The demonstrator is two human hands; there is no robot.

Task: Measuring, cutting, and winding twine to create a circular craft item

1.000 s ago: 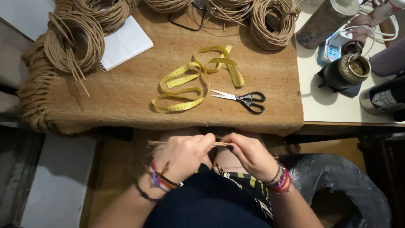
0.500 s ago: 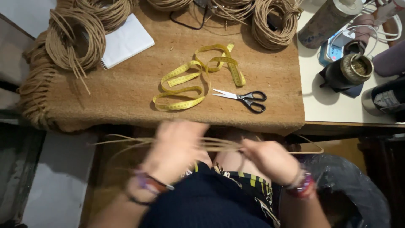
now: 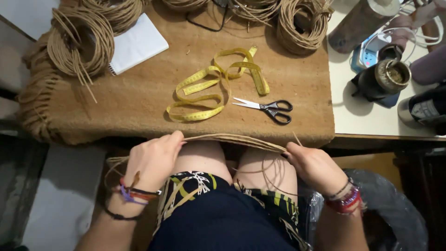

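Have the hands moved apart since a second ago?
Yes. The left hand and right hand were together below the scissors; now they sit spread to either side, a bundle of cords stretched between them.

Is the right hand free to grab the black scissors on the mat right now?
Probably not at once: the right hand grips the cord bundle. The scissors lie uncovered on the mat just ahead.

Tan cords (image 3: 234, 138), yellow tape measure (image 3: 209, 86), black-handled scissors (image 3: 269, 109), white notepad (image 3: 137, 44), brown mat (image 3: 139, 102), multicoloured bracelets (image 3: 346, 200)
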